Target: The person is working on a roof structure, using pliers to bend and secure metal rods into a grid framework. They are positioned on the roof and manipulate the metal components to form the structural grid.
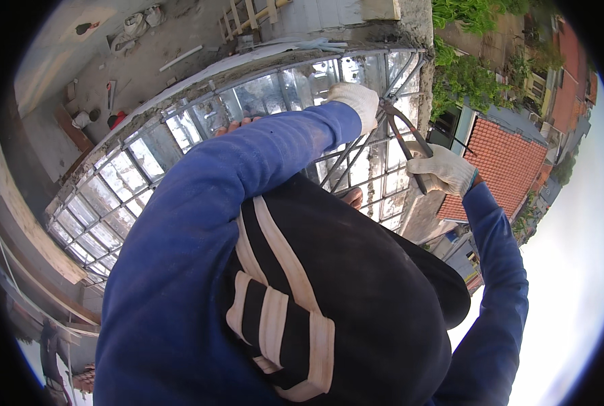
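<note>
In a white work glove, my right hand (441, 168) grips the long dark handles of a pair of pincers (398, 134), which are spread apart. The pincers' jaws lie at the bars beside my left hand (357, 103), also gloved. That hand is closed at the edge of a grid of steel rebar (343, 163); its fingers are partly hidden, and what they hold cannot be made out. Shiny, wet-looking panels show beneath the rebar. My bare toes (238, 126) rest on the grid, partly covered by my blue left sleeve.
A rough concrete edge (420, 27) borders the rebar at the far right, with green trees (468, 74) and a tiled roof (502, 159) far below. On the left lies a lower concrete floor (146, 78) with a white pipe (180, 58). Wooden planks (31, 210) stand at far left.
</note>
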Demonstrator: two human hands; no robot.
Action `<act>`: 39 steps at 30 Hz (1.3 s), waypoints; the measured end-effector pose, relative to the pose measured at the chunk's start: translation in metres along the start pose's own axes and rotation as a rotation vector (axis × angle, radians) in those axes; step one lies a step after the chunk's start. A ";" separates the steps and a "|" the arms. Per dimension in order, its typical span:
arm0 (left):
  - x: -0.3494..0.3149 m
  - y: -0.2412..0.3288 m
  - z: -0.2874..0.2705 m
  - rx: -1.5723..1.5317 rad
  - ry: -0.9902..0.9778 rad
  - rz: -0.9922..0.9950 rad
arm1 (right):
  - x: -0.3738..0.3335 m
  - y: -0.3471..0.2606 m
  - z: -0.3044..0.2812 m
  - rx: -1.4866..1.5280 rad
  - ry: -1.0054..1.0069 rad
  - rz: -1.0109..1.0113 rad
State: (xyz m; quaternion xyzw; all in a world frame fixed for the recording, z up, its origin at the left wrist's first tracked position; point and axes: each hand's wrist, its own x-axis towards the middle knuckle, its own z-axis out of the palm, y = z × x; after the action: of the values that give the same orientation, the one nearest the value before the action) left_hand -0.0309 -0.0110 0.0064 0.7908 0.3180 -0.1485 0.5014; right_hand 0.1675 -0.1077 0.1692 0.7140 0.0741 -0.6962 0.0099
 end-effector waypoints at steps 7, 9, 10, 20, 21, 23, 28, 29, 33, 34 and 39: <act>0.001 -0.002 -0.002 0.006 -0.026 -0.021 | -0.008 -0.034 0.018 -0.551 0.214 -0.007; 0.002 -0.001 -0.005 0.006 -0.044 -0.032 | -0.006 -0.033 0.015 -0.616 0.228 -0.010; 0.003 0.000 -0.004 0.007 -0.047 -0.044 | -0.005 -0.032 0.015 -0.550 0.206 -0.040; -0.019 0.011 -0.012 0.022 -0.039 0.042 | -0.020 -0.023 0.032 -0.976 0.462 -0.175; -0.020 0.007 -0.010 0.009 -0.028 0.048 | -0.019 -0.020 0.036 -1.031 0.529 -0.289; -0.019 0.003 -0.012 -0.049 -0.051 0.052 | -0.027 -0.025 0.047 -1.234 0.577 -0.335; -0.019 0.000 -0.006 -0.065 -0.010 0.003 | -0.028 -0.027 0.055 -1.841 0.887 -0.407; -0.020 0.000 -0.006 -0.088 -0.008 0.008 | -0.031 -0.032 0.059 -1.831 0.887 -0.381; -0.007 -0.005 0.013 -0.107 0.077 0.019 | -0.026 -0.028 0.054 -1.834 0.894 -0.335; -0.007 -0.004 0.016 -0.124 0.103 0.018 | -0.019 -0.023 0.046 -1.838 0.881 -0.303; 0.014 -0.005 0.044 -0.092 0.213 -0.091 | 0.002 -0.026 0.023 -1.745 0.813 -0.228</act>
State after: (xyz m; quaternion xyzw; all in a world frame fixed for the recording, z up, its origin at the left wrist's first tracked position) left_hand -0.0197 -0.0436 -0.0254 0.7629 0.4118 -0.0714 0.4933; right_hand 0.1416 -0.0845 0.1686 0.6302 0.6313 -0.0932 0.4424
